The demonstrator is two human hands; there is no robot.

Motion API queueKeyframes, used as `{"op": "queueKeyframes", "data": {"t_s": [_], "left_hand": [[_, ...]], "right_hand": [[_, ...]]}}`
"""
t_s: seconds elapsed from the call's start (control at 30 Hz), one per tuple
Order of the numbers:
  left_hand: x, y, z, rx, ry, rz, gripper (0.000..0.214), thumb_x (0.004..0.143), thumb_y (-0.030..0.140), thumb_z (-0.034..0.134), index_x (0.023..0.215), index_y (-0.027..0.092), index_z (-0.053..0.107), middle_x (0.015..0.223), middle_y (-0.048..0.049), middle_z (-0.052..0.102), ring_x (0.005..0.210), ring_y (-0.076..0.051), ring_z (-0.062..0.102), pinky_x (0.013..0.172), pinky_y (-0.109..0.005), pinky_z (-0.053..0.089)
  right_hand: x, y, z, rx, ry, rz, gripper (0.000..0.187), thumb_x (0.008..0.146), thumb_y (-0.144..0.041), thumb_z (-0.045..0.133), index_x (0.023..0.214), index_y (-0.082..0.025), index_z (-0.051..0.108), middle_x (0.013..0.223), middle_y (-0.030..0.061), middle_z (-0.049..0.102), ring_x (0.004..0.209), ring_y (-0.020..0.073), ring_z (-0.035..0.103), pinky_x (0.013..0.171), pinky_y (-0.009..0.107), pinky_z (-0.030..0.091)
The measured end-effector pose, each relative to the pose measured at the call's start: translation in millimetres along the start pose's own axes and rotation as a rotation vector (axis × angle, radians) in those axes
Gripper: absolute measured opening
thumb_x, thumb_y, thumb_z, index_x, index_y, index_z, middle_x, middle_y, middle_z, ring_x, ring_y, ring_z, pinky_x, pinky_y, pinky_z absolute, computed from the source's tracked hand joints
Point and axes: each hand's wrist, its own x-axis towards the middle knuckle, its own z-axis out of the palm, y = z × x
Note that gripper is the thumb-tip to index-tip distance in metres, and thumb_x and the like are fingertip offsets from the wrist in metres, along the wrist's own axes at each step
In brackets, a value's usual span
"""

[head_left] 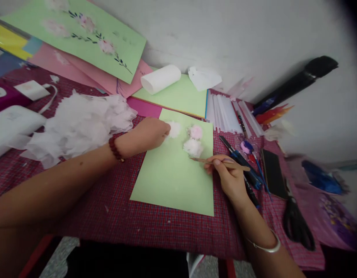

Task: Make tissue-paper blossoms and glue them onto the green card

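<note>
A light green sheet of paper (174, 173) lies on the red checked tablecloth (123, 216). Near its top edge sit three fluffy tissue puffs: a white one (175, 129), a pink one (196, 132) and a pale one (192, 147). My left hand (151, 133), a bead bracelet at its wrist, is closed with its fingertips pressed on the white puff. My right hand (229, 173) grips a thin brush (219, 161) like a pen, its tip pointing left just below the pale puff.
A heap of white tissue (80, 123) lies at the left. A tissue roll (160, 79) rests on more green paper behind. White paper strips (225, 112), pens (239, 158), a black block (272, 173) and black scissors (297, 224) crowd the right. A decorated green card (80, 34) leans on the wall.
</note>
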Motion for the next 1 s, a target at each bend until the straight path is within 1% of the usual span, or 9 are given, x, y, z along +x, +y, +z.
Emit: {"op": "queueKeyframes", "data": {"t_s": [0.13, 0.27, 0.33, 0.43, 0.53, 0.63, 0.77, 0.9, 1.0], "left_hand": [[3, 2, -5.1, -0.237, -0.021, 0.024, 0.015, 0.072, 0.014, 0.049, 0.071, 0.015, 0.064, 0.070, -0.0042, 0.063, 0.064, -0.015, 0.053, 0.063, -0.026, 0.035], [8, 7, 6.2, -0.375, 0.093, 0.173, 0.014, 0.070, 0.014, 0.052, 0.070, 0.015, 0.066, 0.088, -0.0077, 0.066, 0.083, -0.018, 0.057, 0.078, -0.028, 0.040], [8, 9, 11.0, -0.411, 0.134, 0.214, 0.014, 0.071, 0.015, 0.052, 0.070, 0.015, 0.065, 0.089, -0.0080, 0.065, 0.086, -0.018, 0.057, 0.082, -0.029, 0.039], [6, 14, 12.3, -0.467, 0.069, 0.193, 0.015, 0.074, 0.017, 0.049, 0.068, 0.015, 0.063, 0.074, -0.0041, 0.062, 0.071, -0.014, 0.053, 0.069, -0.026, 0.038], [4, 16, 10.7, -0.516, -0.036, 0.134, 0.016, 0.075, 0.017, 0.046, 0.067, 0.015, 0.060, 0.059, 0.0007, 0.055, 0.054, -0.010, 0.044, 0.055, -0.024, 0.030], [4, 14, 11.4, -0.542, -0.050, 0.086, 0.017, 0.070, 0.014, 0.048, 0.075, 0.014, 0.064, 0.062, 0.0010, 0.058, 0.053, -0.009, 0.043, 0.053, -0.023, 0.028], [6, 9, 14.5, -0.576, -0.051, 0.003, 0.029, 0.067, 0.015, 0.053, 0.092, 0.013, 0.066, 0.069, -0.0010, 0.064, 0.057, -0.010, 0.048, 0.053, -0.022, 0.029], [9, 7, 17.0, -0.667, -0.113, 0.068, 0.013, 0.069, 0.020, 0.055, 0.073, 0.014, 0.066, 0.064, 0.0006, 0.063, 0.054, -0.008, 0.048, 0.052, -0.020, 0.031], [13, 13, 19.8, -0.779, -0.103, 0.137, 0.014, 0.071, 0.021, 0.056, 0.074, 0.014, 0.068, 0.067, 0.0010, 0.064, 0.057, -0.008, 0.050, 0.055, -0.020, 0.035]], "right_hand": [[1, -1, 1, 0.007, 0.018, -0.003, 0.019, 0.091, -0.035, 0.054, 0.087, -0.021, 0.066, 0.073, 0.0014, 0.065, 0.062, 0.0157, 0.060, 0.063, 0.031, 0.049], [0, -2, 2, 0.016, 0.059, -0.007, 0.019, 0.091, -0.037, 0.053, 0.091, -0.021, 0.065, 0.078, 0.0017, 0.064, 0.060, 0.0147, 0.060, 0.062, 0.031, 0.049], [0, -2, 2, 0.010, 0.080, -0.006, 0.020, 0.091, -0.038, 0.052, 0.093, -0.021, 0.064, 0.081, 0.0023, 0.064, 0.060, 0.0145, 0.060, 0.062, 0.032, 0.050], [-1, -2, 2, 0.009, 0.089, -0.001, 0.021, 0.091, -0.039, 0.053, 0.092, -0.021, 0.063, 0.082, 0.0027, 0.064, 0.060, 0.0148, 0.061, 0.061, 0.032, 0.050], [-2, -1, 2, 0.053, 0.129, -0.007, 0.019, 0.091, -0.037, 0.052, 0.089, -0.022, 0.063, 0.076, 0.0014, 0.063, 0.058, 0.0148, 0.059, 0.058, 0.032, 0.050], [-3, -1, 3, 0.099, 0.137, -0.014, 0.017, 0.092, -0.034, 0.051, 0.087, -0.022, 0.062, 0.072, 0.0003, 0.062, 0.058, 0.0149, 0.058, 0.059, 0.031, 0.049], [-1, -4, 6, 0.039, 0.042, -0.016, 0.017, 0.091, -0.033, 0.053, 0.087, -0.022, 0.065, 0.075, 0.0016, 0.063, 0.062, 0.0154, 0.060, 0.062, 0.031, 0.049], [3, -2, 8, 0.027, 0.076, -0.010, 0.020, 0.092, -0.037, 0.051, 0.089, -0.022, 0.064, 0.077, 0.0017, 0.062, 0.061, 0.0149, 0.059, 0.064, 0.032, 0.050], [6, 1, 9, 0.040, 0.107, 0.005, 0.021, 0.092, -0.039, 0.050, 0.092, -0.022, 0.062, 0.081, 0.0016, 0.063, 0.058, 0.0132, 0.058, 0.062, 0.031, 0.049]]}}
